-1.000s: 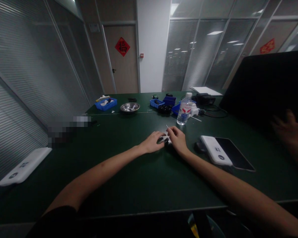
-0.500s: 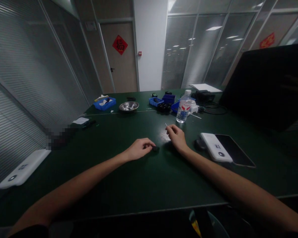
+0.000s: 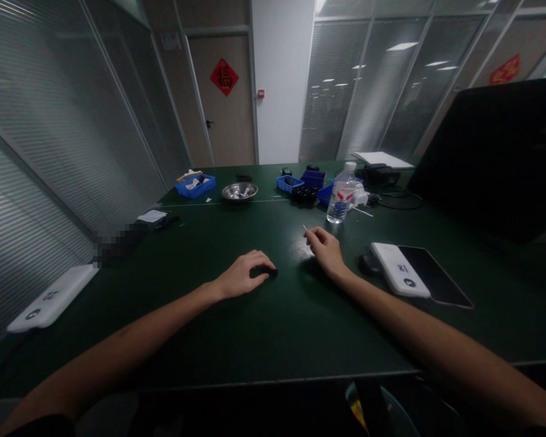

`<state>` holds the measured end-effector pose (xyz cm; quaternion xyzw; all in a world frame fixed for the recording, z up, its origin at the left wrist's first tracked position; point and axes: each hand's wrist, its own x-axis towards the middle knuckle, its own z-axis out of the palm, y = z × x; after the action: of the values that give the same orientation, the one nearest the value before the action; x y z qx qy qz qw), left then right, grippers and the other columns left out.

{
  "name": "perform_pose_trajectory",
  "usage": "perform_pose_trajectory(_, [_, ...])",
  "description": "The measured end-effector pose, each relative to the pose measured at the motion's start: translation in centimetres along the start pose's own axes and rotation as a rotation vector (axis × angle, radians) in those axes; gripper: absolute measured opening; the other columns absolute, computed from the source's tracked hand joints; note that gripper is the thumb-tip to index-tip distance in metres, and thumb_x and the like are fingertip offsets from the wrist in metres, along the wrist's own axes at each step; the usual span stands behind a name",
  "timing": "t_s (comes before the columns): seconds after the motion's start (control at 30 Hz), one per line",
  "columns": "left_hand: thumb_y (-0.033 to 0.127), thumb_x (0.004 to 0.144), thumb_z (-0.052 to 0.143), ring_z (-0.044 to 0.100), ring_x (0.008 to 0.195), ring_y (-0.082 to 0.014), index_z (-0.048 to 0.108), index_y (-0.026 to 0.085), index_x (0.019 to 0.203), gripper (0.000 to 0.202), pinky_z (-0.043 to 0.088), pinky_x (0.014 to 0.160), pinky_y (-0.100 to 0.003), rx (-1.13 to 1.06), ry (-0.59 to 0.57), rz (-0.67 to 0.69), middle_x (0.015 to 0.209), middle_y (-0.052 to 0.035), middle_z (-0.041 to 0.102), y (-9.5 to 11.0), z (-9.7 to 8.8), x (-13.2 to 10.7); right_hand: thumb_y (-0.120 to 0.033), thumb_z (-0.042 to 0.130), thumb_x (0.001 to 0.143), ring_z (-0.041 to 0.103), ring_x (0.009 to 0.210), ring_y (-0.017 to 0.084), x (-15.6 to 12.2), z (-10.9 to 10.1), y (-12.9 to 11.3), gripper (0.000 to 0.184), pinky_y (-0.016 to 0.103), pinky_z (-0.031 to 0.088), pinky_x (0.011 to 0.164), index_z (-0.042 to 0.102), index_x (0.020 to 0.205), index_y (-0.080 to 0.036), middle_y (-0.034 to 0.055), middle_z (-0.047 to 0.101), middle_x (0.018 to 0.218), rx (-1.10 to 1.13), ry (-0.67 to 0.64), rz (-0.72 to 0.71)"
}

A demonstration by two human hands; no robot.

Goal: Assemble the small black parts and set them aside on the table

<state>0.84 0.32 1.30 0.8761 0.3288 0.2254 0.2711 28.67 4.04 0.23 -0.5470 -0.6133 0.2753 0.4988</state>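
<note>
Over the middle of the green table [image 3: 255,340], my left hand [image 3: 242,274] has its thumb and fingertips around a small black object [image 3: 273,272]. Its exact kind is too dark and small to make out. My right hand [image 3: 326,250], to the right and slightly farther off, is closed in a pinch on a thin pale stick [image 3: 305,228]. Only the stick's upper end shows above the fingers; the rest is hidden. The two hands are apart. A clear water bottle [image 3: 341,197] stands upright just beyond my right hand.
A metal bowl [image 3: 239,193] and a blue basket [image 3: 195,186] hold small pieces at the back. Blue trays [image 3: 313,178] stand near the bottle. On the right lie a white power bank [image 3: 400,270], a phone-like slab [image 3: 437,276] and a black mouse [image 3: 369,264]; a dark monitor [image 3: 495,164] rises behind.
My left hand has moved slightly left with the small black object, farther from my right hand. My right hand keeps the stick in nearly the same place. The view has shifted slightly.
</note>
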Motion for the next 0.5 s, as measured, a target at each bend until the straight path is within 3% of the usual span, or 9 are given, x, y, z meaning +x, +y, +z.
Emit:
perform_pose_trajectory(0.4, [0.023,0.098,0.056,0.058,0.115,-0.0240,0.068,0.024,0.123,0.028,0.049,0.100,-0.042,0.014,0.024,-0.044,0.124,-0.0083,0.063,-0.45,0.07,0.18,-0.052,0.056,0.090,0.057,0.069,0.018,0.06,0.17,0.29,0.035,0.028,0.044,0.064,0.068,0.083,-0.020,0.0021,0.065,0.075,-0.012,0.015,-0.026])
perform_pose_trajectory(0.5, [0.023,0.096,0.058,0.060,0.109,-0.0234,0.066,0.022,0.122,0.028,0.051,0.092,-0.039,0.012,0.048,-0.068,0.121,-0.0086,0.064,-0.24,0.05,0.21,-0.054,0.055,0.090,0.057,0.068,0.018,0.08,0.22,0.27,0.037,0.028,0.043,0.064,0.067,0.083,-0.020,0.0018,0.064,0.074,-0.012,0.012,-0.029])
